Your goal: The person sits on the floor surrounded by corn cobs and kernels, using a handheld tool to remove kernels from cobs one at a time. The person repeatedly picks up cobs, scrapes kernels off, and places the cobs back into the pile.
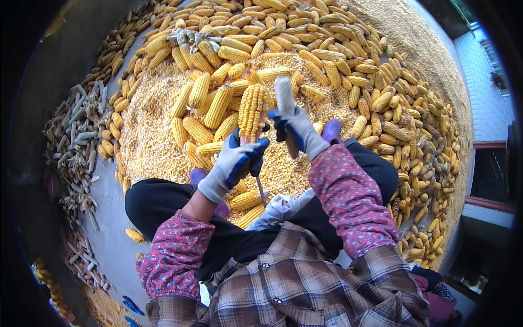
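Note:
My left hand (242, 157), in a white and blue glove, grips an upright ear of corn (252, 108) by its lower end. Part of the ear's right side and its base are bare of kernels. A thin metal rod (261, 191) shows below this hand; its upper end is hidden. My right hand (297, 127), gloved alike, is closed around a pale stripped corn cob (284, 92), just right of the ear. A dark brownish piece (292, 145) shows under that hand, its kind unclear. Beneath both hands lie loose kernels (282, 171) and whole ears of corn (217, 107).
Piled ears (408, 118) curve around the back and right, with a bed of grain (425, 45) beyond. Stripped cobs and husks (75, 135) lie at the left on the grey floor (112, 212). Blue gloves (132, 305) lie lower left. A white cloth (280, 208) is between my legs.

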Motion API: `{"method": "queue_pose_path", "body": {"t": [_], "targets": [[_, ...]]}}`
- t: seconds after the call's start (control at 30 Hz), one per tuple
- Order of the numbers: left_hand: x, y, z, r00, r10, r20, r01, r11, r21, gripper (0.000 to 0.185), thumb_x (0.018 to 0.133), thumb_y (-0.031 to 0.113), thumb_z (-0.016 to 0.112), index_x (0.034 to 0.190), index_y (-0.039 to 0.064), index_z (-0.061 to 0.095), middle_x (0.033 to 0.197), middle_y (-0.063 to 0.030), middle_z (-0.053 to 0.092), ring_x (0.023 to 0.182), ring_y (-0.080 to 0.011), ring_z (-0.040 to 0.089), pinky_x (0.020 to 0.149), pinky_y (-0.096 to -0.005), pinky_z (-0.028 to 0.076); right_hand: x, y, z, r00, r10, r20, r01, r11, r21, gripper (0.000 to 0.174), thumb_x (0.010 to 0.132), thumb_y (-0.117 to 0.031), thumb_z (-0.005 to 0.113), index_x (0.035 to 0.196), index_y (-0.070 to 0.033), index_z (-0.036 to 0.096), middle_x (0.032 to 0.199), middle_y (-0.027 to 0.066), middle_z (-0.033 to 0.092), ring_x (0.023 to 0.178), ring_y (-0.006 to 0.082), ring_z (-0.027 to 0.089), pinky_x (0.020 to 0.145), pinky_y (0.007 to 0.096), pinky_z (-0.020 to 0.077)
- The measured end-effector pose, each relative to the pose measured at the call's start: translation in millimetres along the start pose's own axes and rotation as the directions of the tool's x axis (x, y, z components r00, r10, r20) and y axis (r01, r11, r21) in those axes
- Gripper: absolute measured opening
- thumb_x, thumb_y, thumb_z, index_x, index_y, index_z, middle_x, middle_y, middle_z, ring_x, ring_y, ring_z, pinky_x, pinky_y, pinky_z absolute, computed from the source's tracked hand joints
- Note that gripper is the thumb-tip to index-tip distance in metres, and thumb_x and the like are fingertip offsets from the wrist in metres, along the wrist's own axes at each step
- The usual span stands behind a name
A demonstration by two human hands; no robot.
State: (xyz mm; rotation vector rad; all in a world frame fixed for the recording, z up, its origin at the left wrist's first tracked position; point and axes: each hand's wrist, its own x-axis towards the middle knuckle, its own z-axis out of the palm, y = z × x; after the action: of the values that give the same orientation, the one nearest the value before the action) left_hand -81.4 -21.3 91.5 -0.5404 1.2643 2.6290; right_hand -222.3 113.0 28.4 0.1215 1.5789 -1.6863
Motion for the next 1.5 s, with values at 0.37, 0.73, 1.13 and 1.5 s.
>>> {"method": "queue_pose_path", "body": {"t": [0.37,0.73,1.13,1.5], "targets": [[5.8,-44.8,1.4,0.819,0.57,-0.068,-0.294,0.518,0.803,0.041,0.069,0.009,0.073,0.1,0.001,0.048,0.076,-0.0053,0.058,0.057,-0.011,0.054,0.053,-0.0274,0.046,-45.3,-67.5,32.4,0.929,-0.302,0.214,0.289,0.953,0.092,0.035,0.073,-0.031,0.076,0.092,-0.004,0.064,0.084,0.0014,0.061,0.073,0.0077,0.054,0.065,0.0247,0.0447],[5.1,-24.7,16.2,0.942,0.156,-0.298,-0.008,0.897,0.442,0.035,0.074,0.008,0.072,0.103,0.0,0.052,0.079,-0.0039,0.06,0.062,-0.0084,0.054,0.053,-0.0223,0.044,-19.1,-72.2,35.5,0.907,-0.332,0.258,0.287,0.938,0.196,0.035,0.069,-0.024,0.077,0.089,0.001,0.064,0.079,0.005,0.065,0.069,0.0119,0.06,0.064,0.0258,0.0496],[1.4,-12.9,12.6,0.979,-0.113,-0.17,0.129,0.988,0.09,0.019,0.082,0.01,0.063,0.095,0.002,0.052,0.063,-0.0011,0.053,0.043,-0.0087,0.048,0.038,-0.0224,0.038,-8.9,-64.3,42.2,0.977,-0.155,-0.148,0.168,0.983,0.08,0.039,0.069,-0.027,0.079,0.09,0.0,0.06,0.077,0.0061,0.063,0.061,0.0113,0.057,0.054,0.0275,0.0481],[2.9,-13.8,12.8,0.967,-0.075,-0.243,0.118,0.979,0.168,0.013,0.085,0.013,0.062,0.077,0.005,0.055,0.059,-0.0004,0.05,0.043,-0.0076,0.045,0.037,-0.0217,0.032,16.0,-29.0,49.7,0.914,-0.347,-0.21,0.331,0.938,-0.109,0.03,0.071,-0.025,0.076,0.082,0.0,0.064,0.069,0.0044,0.062,0.055,0.0089,0.055,0.05,0.0258,0.0452]]}}
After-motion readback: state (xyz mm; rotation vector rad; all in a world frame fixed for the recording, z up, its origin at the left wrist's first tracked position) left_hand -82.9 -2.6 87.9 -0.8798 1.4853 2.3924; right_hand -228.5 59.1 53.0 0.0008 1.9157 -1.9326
